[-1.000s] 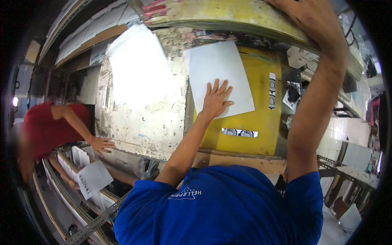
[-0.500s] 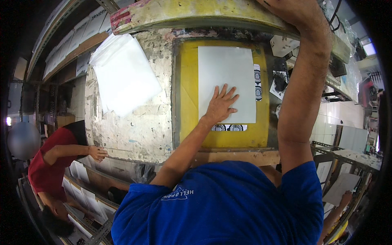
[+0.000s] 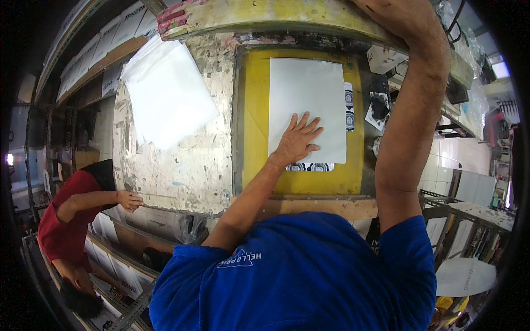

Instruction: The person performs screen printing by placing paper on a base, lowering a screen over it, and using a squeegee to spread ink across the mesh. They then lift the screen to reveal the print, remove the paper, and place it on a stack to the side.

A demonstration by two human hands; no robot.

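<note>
A blank white sheet of paper [image 3: 306, 83] lies on a yellow panel [image 3: 254, 121] set in a dark border. My left hand [image 3: 297, 142] rests on the sheet's lower part, fingers spread and palm down. Past the sheet's right and near edges, strips of a black-and-white printed pattern [image 3: 349, 107] show. High in the view, my right hand [image 3: 395, 14] is raised at a yellow-stained wooden beam [image 3: 265, 16]. Its fingers are largely cut off by the upper edge, so its grip is hidden.
On the worn, paint-flecked tabletop [image 3: 176, 182] to the left lies a stack of white sheets [image 3: 171, 96]. A person in red [image 3: 72, 204] has a hand at its near left corner. Shelves of boxes [image 3: 118, 36] stand far left. Metal racks [image 3: 469, 215] stand right.
Both my hands keep nearly the same places; the whole view has shifted slightly. At the lower right, another person's grey panel has gone from its place, and a pale rounded shape shows there.
</note>
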